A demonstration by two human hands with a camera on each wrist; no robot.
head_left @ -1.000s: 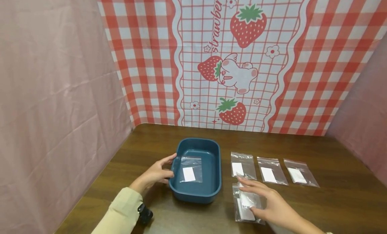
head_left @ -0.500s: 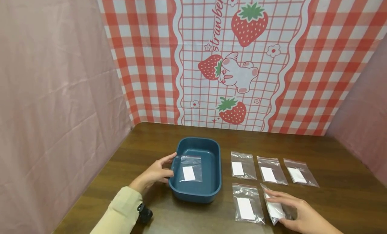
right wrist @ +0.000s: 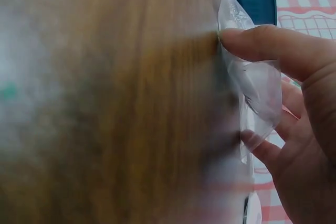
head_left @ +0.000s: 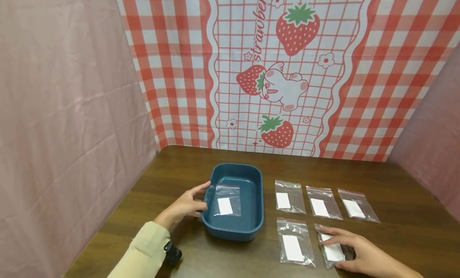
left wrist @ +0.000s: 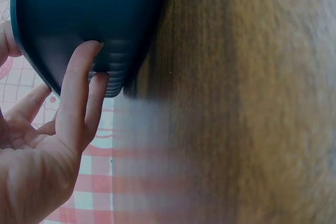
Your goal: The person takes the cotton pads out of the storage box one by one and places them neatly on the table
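Note:
My right hand (head_left: 364, 252) is at the front right and grips a small clear zip bag (head_left: 332, 248) with a white card in it, thumb at the near edge and fingers at the far edge. In the right wrist view the bag's film (right wrist: 262, 87) bulges between thumb and fingers. My left hand (head_left: 185, 206) rests against the left side of a dark blue bin (head_left: 231, 235). Fairly straight fingers (left wrist: 73, 87) touch the bin's outer wall in the left wrist view. Inside the bin lies another zip bag (head_left: 225, 206) with a white card.
Three zip bags with white cards lie in a back row: a left one (head_left: 282, 201), a middle one (head_left: 319, 208) and a right one (head_left: 353, 209). One more bag (head_left: 292, 248) lies in front, left of my right hand. A checked strawberry cloth (head_left: 179, 70) hangs behind the wooden table (head_left: 187, 160).
My right hand has carried its zip bag rightward from above the front left bag and lowered it to the table beside that one. The left hand and the bin have stayed put.

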